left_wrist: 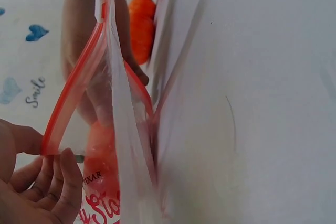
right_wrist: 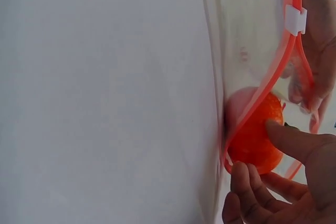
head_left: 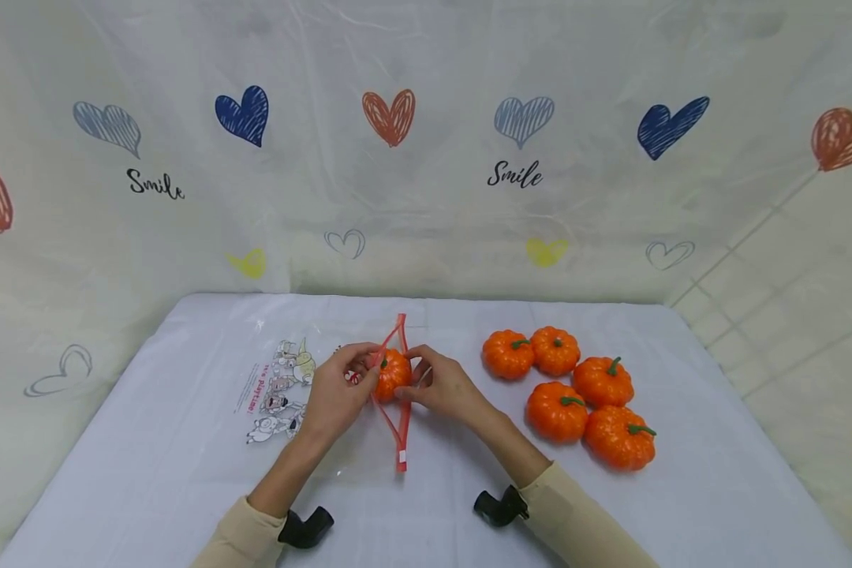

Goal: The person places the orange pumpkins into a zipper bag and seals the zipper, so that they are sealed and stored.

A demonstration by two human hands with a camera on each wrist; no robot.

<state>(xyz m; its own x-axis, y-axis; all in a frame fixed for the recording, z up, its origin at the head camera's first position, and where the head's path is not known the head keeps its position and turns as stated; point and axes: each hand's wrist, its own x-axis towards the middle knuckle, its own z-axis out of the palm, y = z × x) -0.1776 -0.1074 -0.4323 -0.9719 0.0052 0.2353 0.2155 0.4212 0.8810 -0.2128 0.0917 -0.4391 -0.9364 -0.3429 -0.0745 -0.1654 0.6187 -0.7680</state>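
Note:
A clear zip bag with a red-orange zip edge and cartoon print lies on the table, its mouth spread toward the right. My left hand pinches the upper lip of that mouth between thumb and fingers. In the mouth sits a small orange toy pumpkin, partly behind the bag's film. My right hand grips it, thumb on its side in the right wrist view and the other fingers curled below, beside the lower lip. A white slider sits near one end of the zip.
Several more orange pumpkins with green stems stand in a group to the right of the bag. A white cloth covers the table. Behind it hangs a pale curtain printed with hearts.

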